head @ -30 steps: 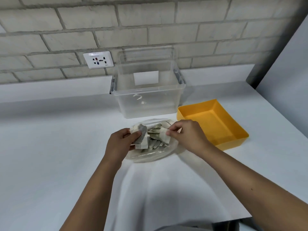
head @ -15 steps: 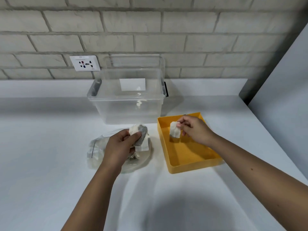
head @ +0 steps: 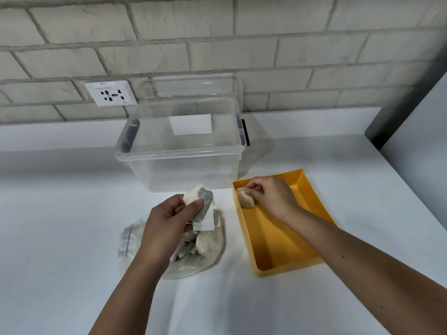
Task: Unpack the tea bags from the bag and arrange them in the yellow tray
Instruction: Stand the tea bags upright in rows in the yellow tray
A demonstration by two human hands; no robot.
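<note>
As right hand [head: 271, 197] pinches it — tea bag [head: 245, 200] sits in tray [head: 278, 238].

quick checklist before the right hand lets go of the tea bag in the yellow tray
1. Grip: the right hand pinches the tea bag: ok.
2. Place: the tea bag is inside the yellow tray, at its far left corner: ok.
3. Contact: the tea bag rests on the tray floor: cannot tell.
4. Room beside it for more: ok, bare yellow floor shows.
5. Next load: the left hand grips the next tea bags above the plastic bag: ok.
6. Unpacking done: not ok, more tea bags show inside the plastic bag.
</note>
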